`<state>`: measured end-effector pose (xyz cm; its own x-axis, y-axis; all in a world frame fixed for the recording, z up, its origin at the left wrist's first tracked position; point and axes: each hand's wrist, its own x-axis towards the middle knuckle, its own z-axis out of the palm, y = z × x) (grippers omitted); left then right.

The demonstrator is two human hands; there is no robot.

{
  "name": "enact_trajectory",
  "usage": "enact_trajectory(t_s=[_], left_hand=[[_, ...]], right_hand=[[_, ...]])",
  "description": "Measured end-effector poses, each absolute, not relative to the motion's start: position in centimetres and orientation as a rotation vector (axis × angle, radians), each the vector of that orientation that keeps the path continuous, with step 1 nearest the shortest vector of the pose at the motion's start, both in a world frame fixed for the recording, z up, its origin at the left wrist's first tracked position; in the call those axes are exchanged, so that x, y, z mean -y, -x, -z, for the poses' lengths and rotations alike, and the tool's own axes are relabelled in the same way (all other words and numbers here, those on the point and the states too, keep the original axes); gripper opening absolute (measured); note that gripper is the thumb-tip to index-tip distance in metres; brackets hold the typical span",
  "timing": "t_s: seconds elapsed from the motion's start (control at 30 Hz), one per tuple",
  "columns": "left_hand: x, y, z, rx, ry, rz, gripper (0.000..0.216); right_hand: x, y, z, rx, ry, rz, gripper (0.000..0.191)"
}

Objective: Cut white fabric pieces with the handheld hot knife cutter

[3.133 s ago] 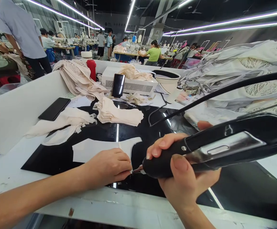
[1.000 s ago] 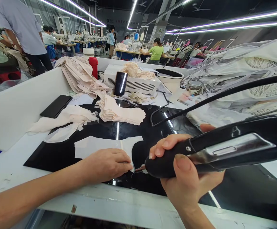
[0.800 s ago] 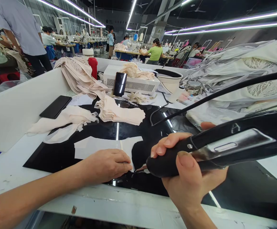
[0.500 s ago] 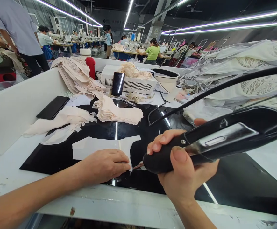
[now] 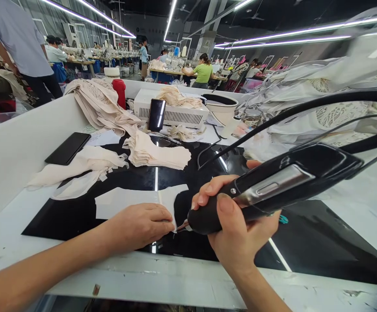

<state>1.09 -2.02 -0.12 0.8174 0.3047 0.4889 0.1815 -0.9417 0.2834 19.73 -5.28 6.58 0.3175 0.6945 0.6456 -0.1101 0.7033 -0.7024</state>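
Note:
My left hand (image 5: 139,227) lies with fingers together and bent, pressing down the right end of a white cut fabric piece (image 5: 120,203). Wrapped round a black corded handheld electric cutter (image 5: 273,186) is my right hand (image 5: 237,236), its thumb along the near side. The cutter's thin metal tip (image 5: 182,225) points left and meets the fabric's lower right edge, close beside my left fingertips. Whether the tip has gone into the cloth cannot be made out. Beneath the fabric is a glossy black sheet (image 5: 74,219).
Behind stand a stack of cream fabric pieces (image 5: 157,151), loose cream cloth (image 5: 84,162), two dark phones (image 5: 68,148), a vented white box (image 5: 185,116) and a bucket (image 5: 221,110). The black cord (image 5: 260,125) arches rightward near heaped lace fabric (image 5: 338,112). Co-workers sit and stand beyond.
The cutter and my right hand have shifted slightly left in view, with the whole scene drifting left too. A small turquoise thing now shows beside my right hand, and a blurred pale shape appears upper right.

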Motion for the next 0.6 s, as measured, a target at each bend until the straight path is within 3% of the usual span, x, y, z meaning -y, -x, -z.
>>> enact_trajectory(t_s=[0.2, 0.6], left_hand=[[1.91, -0.98, 0.45, -0.374, -2.781, -0.814, 0.025], [2.05, -1.03, 0.28, -0.396, -2.771, -0.802, 0.024]], right_hand=[[5.19, -19.67, -6.71, 1.101, 0.624, -0.552, 0.04], [5.28, -19.65, -6.8, 1.118, 0.631, -0.594, 0.049]])
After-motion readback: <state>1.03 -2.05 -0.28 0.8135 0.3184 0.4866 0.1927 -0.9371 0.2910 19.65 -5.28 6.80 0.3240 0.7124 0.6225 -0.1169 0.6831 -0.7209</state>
